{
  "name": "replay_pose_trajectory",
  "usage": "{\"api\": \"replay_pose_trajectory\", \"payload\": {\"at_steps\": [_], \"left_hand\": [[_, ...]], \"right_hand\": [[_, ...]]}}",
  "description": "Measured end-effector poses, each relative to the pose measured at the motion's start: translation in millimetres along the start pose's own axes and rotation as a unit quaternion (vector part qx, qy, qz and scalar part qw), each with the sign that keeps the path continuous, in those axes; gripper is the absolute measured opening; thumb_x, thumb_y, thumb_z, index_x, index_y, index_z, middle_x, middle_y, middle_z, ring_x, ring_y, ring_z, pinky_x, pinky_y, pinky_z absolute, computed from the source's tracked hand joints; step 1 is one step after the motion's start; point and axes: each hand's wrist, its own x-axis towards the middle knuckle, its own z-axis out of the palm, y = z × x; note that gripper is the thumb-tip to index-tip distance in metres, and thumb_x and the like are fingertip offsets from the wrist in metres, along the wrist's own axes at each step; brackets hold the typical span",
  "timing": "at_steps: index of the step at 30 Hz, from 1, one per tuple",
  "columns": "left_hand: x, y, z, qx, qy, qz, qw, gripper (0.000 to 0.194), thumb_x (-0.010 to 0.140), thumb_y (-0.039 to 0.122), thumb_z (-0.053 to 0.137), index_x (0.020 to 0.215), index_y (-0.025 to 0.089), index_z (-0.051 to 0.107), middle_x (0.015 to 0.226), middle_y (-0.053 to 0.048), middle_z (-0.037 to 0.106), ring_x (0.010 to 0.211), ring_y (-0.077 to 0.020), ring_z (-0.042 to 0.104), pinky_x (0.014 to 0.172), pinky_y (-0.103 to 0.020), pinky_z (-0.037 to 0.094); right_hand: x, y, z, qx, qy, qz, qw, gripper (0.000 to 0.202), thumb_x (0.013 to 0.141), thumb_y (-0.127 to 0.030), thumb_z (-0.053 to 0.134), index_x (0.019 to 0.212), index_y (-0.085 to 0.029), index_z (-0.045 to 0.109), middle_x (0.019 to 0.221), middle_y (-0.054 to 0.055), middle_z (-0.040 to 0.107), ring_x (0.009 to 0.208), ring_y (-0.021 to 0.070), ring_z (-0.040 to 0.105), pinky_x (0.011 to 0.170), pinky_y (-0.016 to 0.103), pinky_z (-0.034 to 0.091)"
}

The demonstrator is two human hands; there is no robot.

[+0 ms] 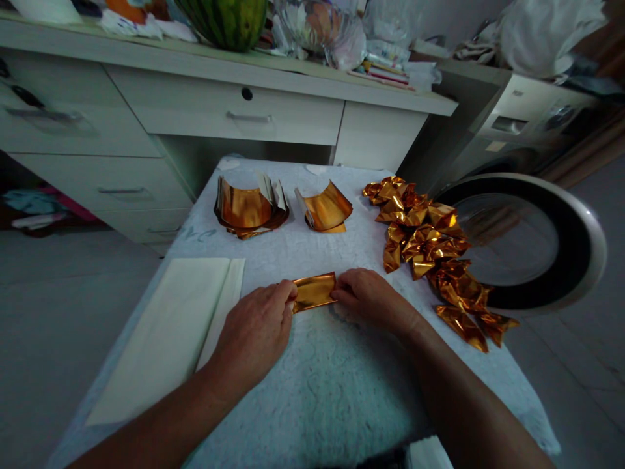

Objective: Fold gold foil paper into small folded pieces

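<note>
A narrow strip of shiny gold foil paper point(315, 292) is stretched between my two hands, low over the cloth-covered table. My left hand point(261, 322) grips its left end, thumb and fingers pressed together. At the right end, the fingers of my right hand point(364, 294) pinch the edge. Beyond the strip lie a thick stack of curved gold sheets point(249, 207) and a smaller curved stack point(328, 207). Folded gold foil pieces point(422, 238) are heaped to the right of my right hand.
Pale paper sheets point(166, 326) lie at the table's left. Behind the table point(293, 404) is a white drawer cabinet point(234, 107), with a watermelon point(227, 23) and plastic bags on top. A washing machine's open round door point(583, 247) stands beside the table's right edge.
</note>
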Motion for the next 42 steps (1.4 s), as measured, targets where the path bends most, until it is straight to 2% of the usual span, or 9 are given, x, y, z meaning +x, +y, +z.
{"api": "replay_pose_trajectory", "payload": {"at_steps": [10,22,29,32,35,39,42], "left_hand": [[0,0,1.0,0.023,-0.017,0.020,0.999,0.023,0.095,0.015,0.037,0.102,0.018,0.058,0.097,-0.008,0.066,0.092,-0.0250,0.061,0.085,-0.042,0.049],[0,1,0.0,0.039,-0.022,0.031,0.999,0.021,0.094,0.014,0.037,0.097,0.020,0.057,0.092,-0.005,0.065,0.088,-0.0227,0.060,0.080,-0.039,0.048],[0,4,-0.6,0.062,-0.014,0.034,0.997,0.019,0.094,0.013,0.043,0.096,0.019,0.061,0.089,-0.005,0.062,0.086,-0.0221,0.058,0.077,-0.037,0.047],[-1,6,0.7,0.088,0.014,0.057,0.994,0.021,0.091,0.009,0.048,0.098,0.019,0.065,0.094,-0.006,0.060,0.088,-0.0234,0.054,0.077,-0.039,0.046],[-2,7,3.2,0.121,0.038,0.108,0.986,0.026,0.091,0.009,0.052,0.106,0.025,0.066,0.102,-0.006,0.060,0.091,-0.0250,0.052,0.077,-0.041,0.044],[-4,6,7.5,0.161,0.013,0.181,0.970,0.033,0.092,0.008,0.050,0.118,0.025,0.063,0.096,-0.005,0.061,0.089,-0.0237,0.053,0.076,-0.039,0.045],[-5,5,9.2,0.184,-0.003,0.197,0.963,0.043,0.091,0.005,0.048,0.127,0.025,0.057,0.093,-0.004,0.060,0.086,-0.0222,0.054,0.074,-0.036,0.046]], "right_hand": [[1,0,3,0.015,0.011,0.027,0.999,0.019,0.086,-0.028,0.058,0.078,-0.018,0.071,0.072,0.002,0.069,0.062,0.0132,0.056,0.056,0.025,0.031],[1,3,5,0.031,0.020,0.020,0.999,0.016,0.084,-0.027,0.060,0.076,-0.017,0.070,0.068,0.001,0.067,0.059,0.0119,0.054,0.055,0.024,0.031],[1,1,4,0.021,0.019,0.023,0.999,0.014,0.084,-0.027,0.062,0.075,-0.018,0.067,0.070,0.001,0.066,0.062,0.0128,0.055,0.057,0.024,0.031],[1,1,3,0.016,0.017,0.020,1.000,0.012,0.084,-0.027,0.063,0.076,-0.018,0.065,0.074,0.002,0.067,0.065,0.0135,0.055,0.058,0.024,0.031],[-1,1,3,0.028,0.021,0.019,0.999,0.008,0.084,-0.026,0.064,0.081,-0.018,0.062,0.075,0.001,0.065,0.065,0.0129,0.054,0.058,0.024,0.029],[-2,2,4,0.051,0.034,0.016,0.998,0.010,0.083,-0.023,0.065,0.087,-0.018,0.058,0.071,-0.002,0.060,0.063,0.0118,0.051,0.058,0.023,0.027],[-3,5,2,0.080,0.024,0.011,0.996,0.013,0.082,-0.020,0.065,0.091,-0.018,0.056,0.069,-0.004,0.056,0.061,0.0108,0.048,0.058,0.022,0.027]]}}
